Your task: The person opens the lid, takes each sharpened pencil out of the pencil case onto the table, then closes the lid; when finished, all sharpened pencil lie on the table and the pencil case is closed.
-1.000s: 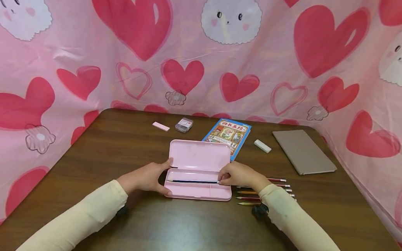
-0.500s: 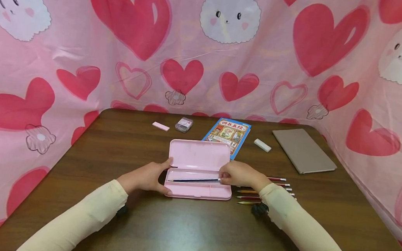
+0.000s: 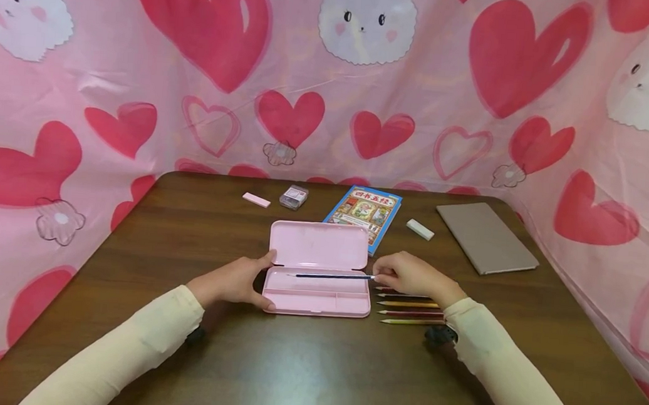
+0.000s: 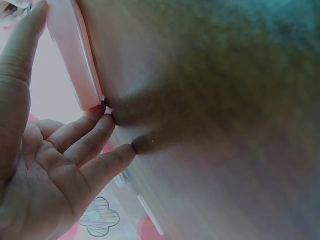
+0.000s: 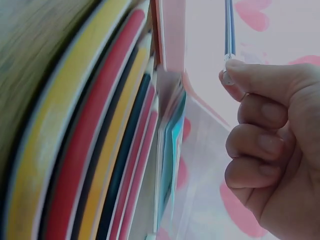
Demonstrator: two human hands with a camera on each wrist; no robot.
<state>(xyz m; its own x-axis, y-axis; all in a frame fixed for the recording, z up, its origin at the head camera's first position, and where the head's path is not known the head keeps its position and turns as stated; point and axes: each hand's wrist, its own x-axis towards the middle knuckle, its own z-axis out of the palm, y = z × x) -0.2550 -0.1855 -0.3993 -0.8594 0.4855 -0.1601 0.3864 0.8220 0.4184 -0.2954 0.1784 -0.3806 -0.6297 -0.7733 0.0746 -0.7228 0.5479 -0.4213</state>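
A pink pencil case [image 3: 318,245] lies on the table with its lid raised. My left hand [image 3: 233,281] holds its left end, thumb at the front corner and index finger by the hinge. In the left wrist view, the other fingertips [image 4: 111,120] of that hand reach down at the table beside the case [image 4: 75,55]. Between thumb and index finger, my right hand [image 3: 412,274] pinches the end of a dark blue pencil [image 3: 330,276]. The pencil points left above the back compartment. In the right wrist view, the remaining fingers [image 5: 252,142] are curled into the palm.
Several coloured pencils [image 3: 410,305] lie side by side right of the case. Behind it are a blue-edged book [image 3: 382,222], a white eraser [image 3: 420,229], a small clear box [image 3: 293,196] and a pink strip [image 3: 256,199]. A grey-brown notebook [image 3: 486,239] lies back right.
My right hand has drawn back to the right and lifted the blue pencil from the case's back compartment to above it. The left hand has kept its hold on the case.
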